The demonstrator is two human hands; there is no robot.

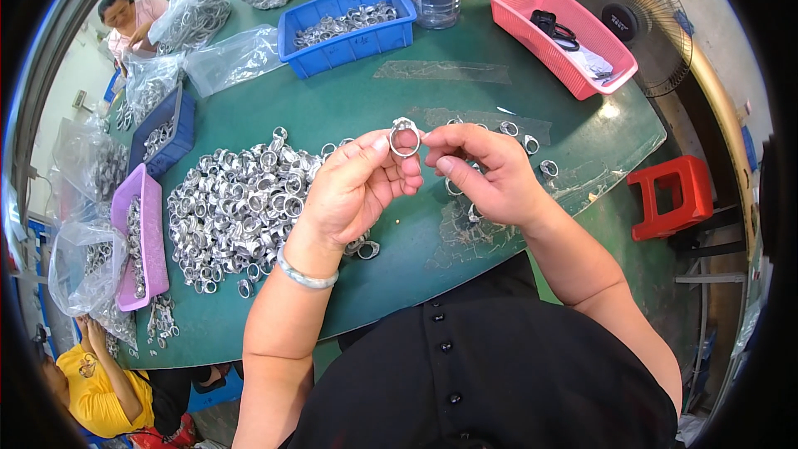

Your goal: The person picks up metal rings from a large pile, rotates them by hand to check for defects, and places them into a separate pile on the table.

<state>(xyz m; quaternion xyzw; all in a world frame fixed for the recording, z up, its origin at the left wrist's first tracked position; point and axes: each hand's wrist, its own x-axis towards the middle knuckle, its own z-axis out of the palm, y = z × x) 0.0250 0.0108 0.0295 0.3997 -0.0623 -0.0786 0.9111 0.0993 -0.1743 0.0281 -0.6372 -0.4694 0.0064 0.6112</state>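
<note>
My left hand (357, 179) pinches a silvery metal ring clamp (405, 140) between thumb and fingers, held upright above the table with its round opening toward me. Close by on the right is my right hand (486, 170), its curled fingertips at the clamp's right edge and its thumb apart from them. A large heap of similar ring clamps (237, 212) lies to the left of my left hand. Several more lie scattered around and behind my right hand, one loose clamp (549, 168) just beyond its wrist. My left wrist wears a pale bangle (306, 270).
On the green table (332, 104) stand a blue crate (349, 43) of metal parts, a pink basket (561, 37) and a purple basket (150, 233). Plastic bags (87, 266) of parts line the left. A fan (632, 21) and red stool (673, 197) are right. Two people sit at left.
</note>
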